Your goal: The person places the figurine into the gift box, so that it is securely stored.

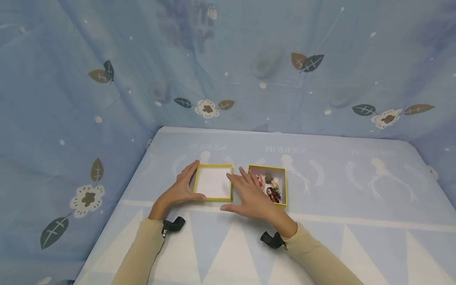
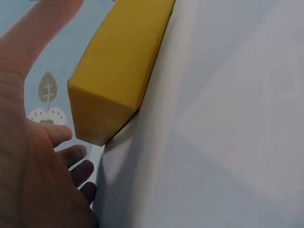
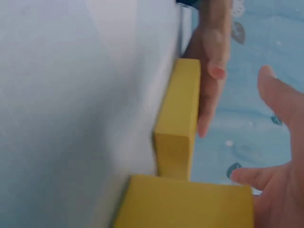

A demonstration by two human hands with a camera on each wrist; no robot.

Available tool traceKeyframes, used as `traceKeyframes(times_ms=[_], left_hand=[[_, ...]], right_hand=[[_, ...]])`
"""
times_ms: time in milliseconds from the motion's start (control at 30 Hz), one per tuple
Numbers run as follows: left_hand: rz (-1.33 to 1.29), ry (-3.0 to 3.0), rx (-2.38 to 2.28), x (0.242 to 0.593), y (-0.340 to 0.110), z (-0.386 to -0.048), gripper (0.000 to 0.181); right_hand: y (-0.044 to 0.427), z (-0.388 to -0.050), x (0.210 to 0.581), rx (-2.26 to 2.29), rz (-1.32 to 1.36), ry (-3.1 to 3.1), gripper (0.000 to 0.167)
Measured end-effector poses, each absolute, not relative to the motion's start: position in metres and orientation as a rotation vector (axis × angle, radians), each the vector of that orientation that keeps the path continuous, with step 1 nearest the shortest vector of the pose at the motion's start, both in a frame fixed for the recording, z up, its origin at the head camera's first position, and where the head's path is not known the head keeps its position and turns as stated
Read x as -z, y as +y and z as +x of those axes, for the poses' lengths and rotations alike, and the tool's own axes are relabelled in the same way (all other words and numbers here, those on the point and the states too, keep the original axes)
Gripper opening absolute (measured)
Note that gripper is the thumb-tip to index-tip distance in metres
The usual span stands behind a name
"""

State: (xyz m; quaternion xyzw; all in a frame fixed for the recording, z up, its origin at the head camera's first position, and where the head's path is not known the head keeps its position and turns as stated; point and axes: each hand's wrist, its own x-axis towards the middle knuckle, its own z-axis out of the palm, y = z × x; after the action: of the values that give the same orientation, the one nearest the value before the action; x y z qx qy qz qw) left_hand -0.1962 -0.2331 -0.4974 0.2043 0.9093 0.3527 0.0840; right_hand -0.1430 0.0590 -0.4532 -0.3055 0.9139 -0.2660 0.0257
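A shallow square box part with yellow edges and a white inside [image 1: 213,199] lies on the table. My left hand [image 1: 179,188] is spread around its left side, thumb near the front left corner; contact is hard to tell. In the left wrist view, the yellow side wall [image 2: 118,52] stands near those fingers. My right hand [image 1: 251,198] hovers between this part and a second yellow-edged box [image 1: 286,186], fingers spread and holding nothing. Inside the second box lie several small figures [image 1: 273,195], partly hidden by that hand. Both yellow walls show in the right wrist view.
A pale blue patterned cloth [image 1: 356,182] covers the table. Behind and to the left hangs a blue curtain [image 1: 249,71] with flowers and leaves. Black wrist devices [image 1: 272,240] sit at both cuffs.
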Motion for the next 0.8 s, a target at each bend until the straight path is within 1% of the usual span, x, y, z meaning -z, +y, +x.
traceKeyframes(times_ms=[167,333,800], left_hand=[[0.628,2.694,-0.994,0.5,-0.235,-0.198,0.137],[0.63,2.698,-0.963,0.5,-0.233,-0.198,0.14],[0.598,2.717,-0.935,0.502,-0.233,-0.198,0.136]], right_hand=[[0.053,-0.141,0.458,0.61,-0.904,2.901,0.095],[0.051,-0.139,0.455,0.525,-0.89,2.902,0.092],[0.033,-0.142,0.458,0.301,-0.96,2.99,0.085]])
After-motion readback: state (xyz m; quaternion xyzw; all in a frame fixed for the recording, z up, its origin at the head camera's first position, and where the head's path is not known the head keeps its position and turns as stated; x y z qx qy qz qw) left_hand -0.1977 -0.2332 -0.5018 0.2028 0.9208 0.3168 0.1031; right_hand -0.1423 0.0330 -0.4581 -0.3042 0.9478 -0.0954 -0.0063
